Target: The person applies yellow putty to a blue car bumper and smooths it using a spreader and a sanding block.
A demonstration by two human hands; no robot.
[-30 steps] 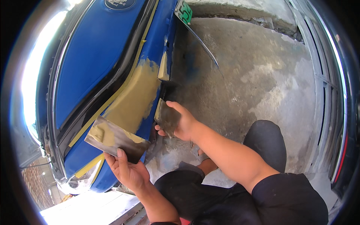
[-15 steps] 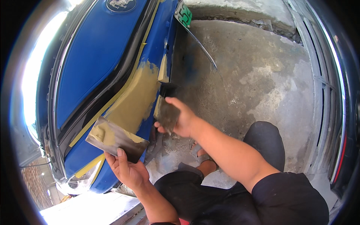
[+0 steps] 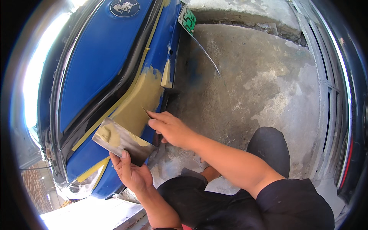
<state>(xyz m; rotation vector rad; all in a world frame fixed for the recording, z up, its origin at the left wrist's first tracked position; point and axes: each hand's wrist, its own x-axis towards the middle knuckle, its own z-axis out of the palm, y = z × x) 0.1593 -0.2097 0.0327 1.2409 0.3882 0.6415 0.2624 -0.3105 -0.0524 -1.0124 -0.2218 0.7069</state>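
Note:
A flat metal plate (image 3: pixel 134 149) smeared with beige filler (image 3: pixel 105 134) is held by my left hand (image 3: pixel 132 172) at its near edge. My right hand (image 3: pixel 168 128) grips a thin metal spreader (image 3: pixel 146 112), seen nearly edge-on against or just over the beige filler patch (image 3: pixel 136 94) on the blue vehicle's bumper (image 3: pixel 151 53); whether it touches is unclear. Yellow masking tape (image 3: pixel 90 130) runs along the black trim beside the patch. A headlight (image 3: pixel 78 186) with tape at its edge is at lower left.
A green number plate (image 3: pixel 187 17) hangs at the bumper's far end with a thin rod below it. A concrete floor (image 3: pixel 245 76) lies right of the vehicle, with a concrete ledge (image 3: pixel 241 9) behind, metal slats (image 3: pixel 327 96) along the right and my bent legs below.
My right hand has moved left onto the filler patch and turned, so the spreader's face now shows only as a thin edge. My left hand and plate have shifted slightly right.

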